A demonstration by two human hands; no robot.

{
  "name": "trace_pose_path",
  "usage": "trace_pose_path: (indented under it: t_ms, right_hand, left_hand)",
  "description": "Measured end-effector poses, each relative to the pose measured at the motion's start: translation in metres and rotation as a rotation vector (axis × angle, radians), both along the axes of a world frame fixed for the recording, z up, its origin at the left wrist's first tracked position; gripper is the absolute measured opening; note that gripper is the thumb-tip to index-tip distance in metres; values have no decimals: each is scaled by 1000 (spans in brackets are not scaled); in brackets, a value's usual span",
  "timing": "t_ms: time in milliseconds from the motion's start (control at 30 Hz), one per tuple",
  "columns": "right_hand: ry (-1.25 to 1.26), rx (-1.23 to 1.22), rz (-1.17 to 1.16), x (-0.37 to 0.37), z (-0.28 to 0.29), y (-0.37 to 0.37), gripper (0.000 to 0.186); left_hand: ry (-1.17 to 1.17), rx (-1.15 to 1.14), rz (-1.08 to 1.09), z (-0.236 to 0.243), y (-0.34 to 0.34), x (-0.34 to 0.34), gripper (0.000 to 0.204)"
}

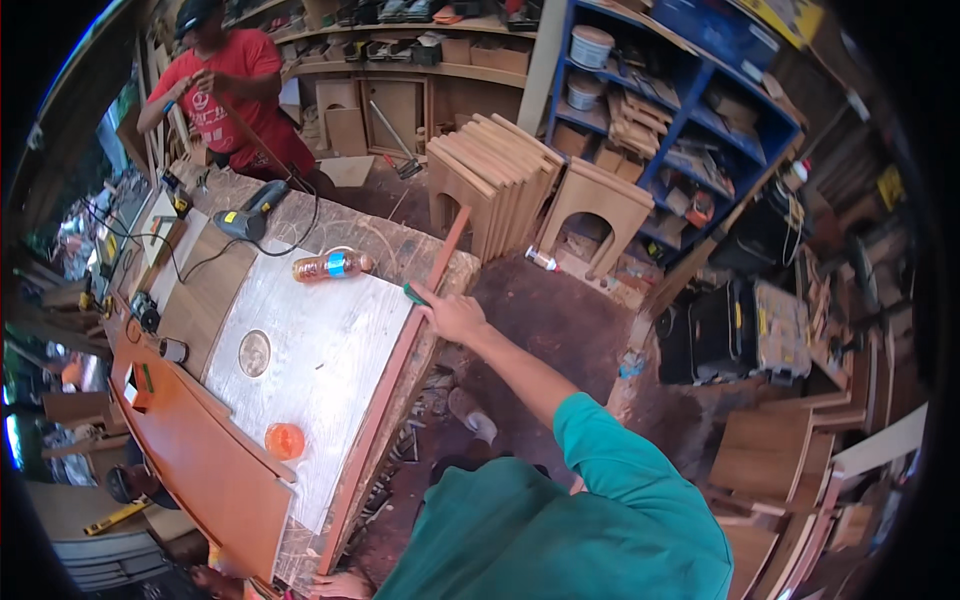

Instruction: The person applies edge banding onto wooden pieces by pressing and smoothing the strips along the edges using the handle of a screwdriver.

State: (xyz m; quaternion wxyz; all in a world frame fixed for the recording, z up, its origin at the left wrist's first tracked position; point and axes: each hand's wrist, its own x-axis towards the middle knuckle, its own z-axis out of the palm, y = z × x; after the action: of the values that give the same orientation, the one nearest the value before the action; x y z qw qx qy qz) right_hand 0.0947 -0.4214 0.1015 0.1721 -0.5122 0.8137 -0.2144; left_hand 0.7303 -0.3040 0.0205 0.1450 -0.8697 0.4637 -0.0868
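My right hand [450,316] is closed on a small green pad [413,292], pressed on a long reddish-brown wood strip [372,433] along the near edge of the cluttered workbench [382,236]. At the lower edge, my left hand [340,585] is at the strip's other end, its grip partly cut off. Beside the strip lie a pale wood-grain board [300,350] with a round cutout, an orange cup [284,440] and a bottle of brown drink [325,266]. An orange-brown panel [215,470] covers the bench's left end.
A person [235,90] in red stands across the bench; another [135,482] is low at left. A power tool [250,210] with cables lies on the bench. Stacked arched panels [480,180], blue shelving [690,120] and black toolboxes [720,330] stand right; a foot [470,415] shows below.
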Motion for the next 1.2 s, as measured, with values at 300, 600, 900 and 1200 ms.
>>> trace_pose_path:
  t_ms: [300,600,900,1200]
  right_hand:
    - [38,99,-38,-102,6,-33,58]
    - [94,-17,-130,-191,-2,-57,54]
    - [54,-120,-80,-196,-19,-38,56]
    - [22,-73,39,-148,-13,-18,61]
  left_hand:
    - [123,38,114,16,-15,-19,115]
    - [368,25,173,35,-29,-13,116]
    - [590,-33,199,33,-30,19,119]
    - [572,-115,236,7,-25,21,120]
